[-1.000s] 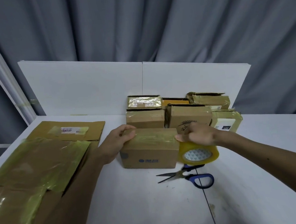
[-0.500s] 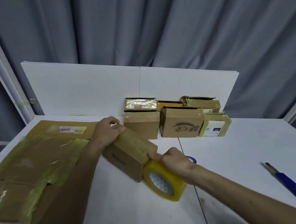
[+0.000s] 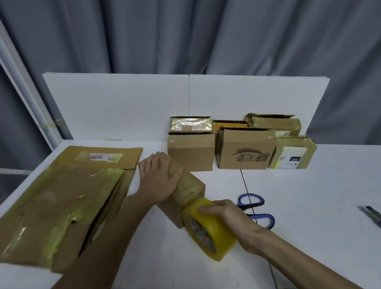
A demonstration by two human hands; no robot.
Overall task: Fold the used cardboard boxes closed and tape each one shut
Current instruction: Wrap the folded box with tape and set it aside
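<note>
A left hand (image 3: 159,180) presses, fingers laid flat, atop a closed small cardboard box (image 3: 190,187), its contents hidden. At the box's near end, a right hand (image 3: 235,221) grips a yellow tape roll (image 3: 213,235) touching it. Other sealed boxes (image 3: 244,153) stand behind.

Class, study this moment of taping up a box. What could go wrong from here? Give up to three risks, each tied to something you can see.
1. The left hand lies flat over the top of the box, so the pull of the tape roll could twist the box and lay the strip crooked.
2. The scissors lie just behind the right hand; if it draws back, it might knock them.
</note>
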